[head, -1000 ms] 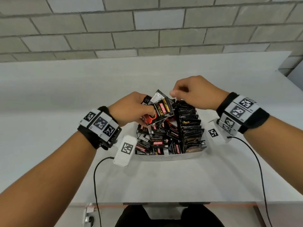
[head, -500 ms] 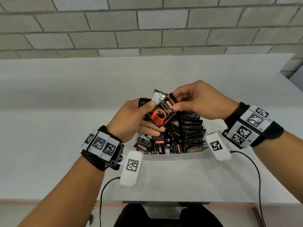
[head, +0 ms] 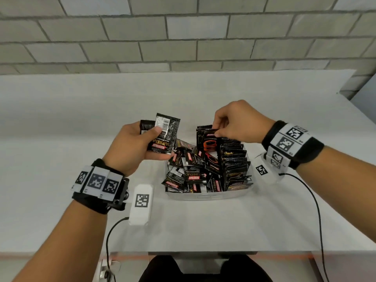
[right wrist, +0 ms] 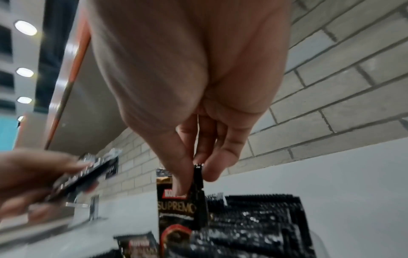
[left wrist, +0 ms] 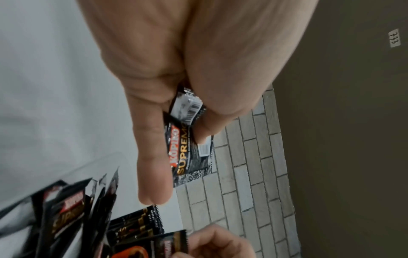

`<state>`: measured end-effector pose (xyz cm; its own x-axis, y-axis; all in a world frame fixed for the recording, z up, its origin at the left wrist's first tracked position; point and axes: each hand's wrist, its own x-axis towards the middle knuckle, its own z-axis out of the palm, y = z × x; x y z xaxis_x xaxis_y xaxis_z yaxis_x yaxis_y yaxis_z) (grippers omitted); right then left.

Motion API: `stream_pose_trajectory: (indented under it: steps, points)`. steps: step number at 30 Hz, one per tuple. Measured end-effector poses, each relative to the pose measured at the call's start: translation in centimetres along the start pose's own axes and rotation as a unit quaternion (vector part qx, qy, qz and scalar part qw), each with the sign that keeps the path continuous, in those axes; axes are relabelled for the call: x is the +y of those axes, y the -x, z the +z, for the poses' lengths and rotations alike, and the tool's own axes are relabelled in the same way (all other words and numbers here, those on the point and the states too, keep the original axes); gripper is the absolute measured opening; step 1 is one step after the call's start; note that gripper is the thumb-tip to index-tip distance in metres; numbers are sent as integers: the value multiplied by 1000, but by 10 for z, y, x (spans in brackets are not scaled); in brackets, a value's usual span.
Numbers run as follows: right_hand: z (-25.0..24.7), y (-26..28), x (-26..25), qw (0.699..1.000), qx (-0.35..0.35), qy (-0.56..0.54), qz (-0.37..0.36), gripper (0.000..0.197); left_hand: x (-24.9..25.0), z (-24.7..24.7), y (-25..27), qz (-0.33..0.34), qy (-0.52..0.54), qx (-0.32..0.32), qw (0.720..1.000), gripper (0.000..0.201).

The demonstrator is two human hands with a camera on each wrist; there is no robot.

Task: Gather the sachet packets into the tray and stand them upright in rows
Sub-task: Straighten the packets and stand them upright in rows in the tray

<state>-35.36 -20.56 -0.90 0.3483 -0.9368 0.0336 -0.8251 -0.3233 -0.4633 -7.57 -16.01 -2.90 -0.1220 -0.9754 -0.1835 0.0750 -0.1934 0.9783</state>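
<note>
A clear tray point(head: 209, 195) on the white table holds black Kopiko Supremo sachets: a loose heap point(head: 189, 171) on its left side, an upright row point(head: 234, 159) on its right. My left hand point(head: 132, 147) is raised left of the tray and grips a small stack of sachets point(head: 164, 133) point(left wrist: 187, 144) between thumb and fingers. My right hand point(head: 234, 123) pinches the top edge of one sachet point(head: 209, 139) point(right wrist: 178, 209) with thumb and fingers, held upright at the far end of the row, its red cup print facing me.
The tray sits mid-table; the brick wall point(head: 183, 37) runs behind the table's far edge. Cables point(head: 317, 210) trail from both wrist units across the table's front. The table's right edge point(head: 358, 110) is near my right forearm.
The right hand took one sachet from the left hand's stack and carried it right and down to the far end of the upright row. The left hand moved left with the remaining sachets.
</note>
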Motion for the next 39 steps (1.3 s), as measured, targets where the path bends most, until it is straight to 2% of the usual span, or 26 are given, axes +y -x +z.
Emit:
stream_pose_trajectory:
  steps: [7,12,15,20,22,25,27,29,30,32,35,37,39]
  points:
    - [19,-10,-3,994,-35,95,-48,7,-6,10,0,-16,8,-25,1000,20]
    - [24,-21,-2,992,-60,108,-21,13,-5,11,-4,-18,4,-28,999,20]
    - [23,-27,-3,990,-69,119,-19,10,-5,13,-5,-18,3,-32,999,18]
    - [18,-22,3,991,-49,124,-21,5,-2,21,-3,-13,-16,-54,998,24]
    - [11,-17,2,995,-22,93,-22,12,-1,24,-2,-8,-25,-61,998,25]
    - [1,-5,-13,997,17,-75,-3,30,1,29,-3,2,-24,-60,998,24]
    - [-4,3,-24,984,11,-178,-1,28,3,33,-2,7,-15,-66,998,26]
    - [-3,8,-28,979,-8,-201,-15,22,4,36,-2,10,-11,-75,997,27]
    - [-2,9,-27,980,2,-200,-25,20,4,37,-1,11,-14,-77,997,28]
    - [-1,10,-24,971,86,-220,-36,16,3,37,-2,12,-13,-66,998,29]
    - [2,18,-27,928,240,-281,-47,11,1,35,-2,-8,35,-46,998,32]
    - [11,28,-34,933,255,-245,-73,11,2,38,2,-22,80,-57,995,37]
    - [27,39,-40,958,199,-175,-107,20,3,42,6,-24,113,-74,991,44]
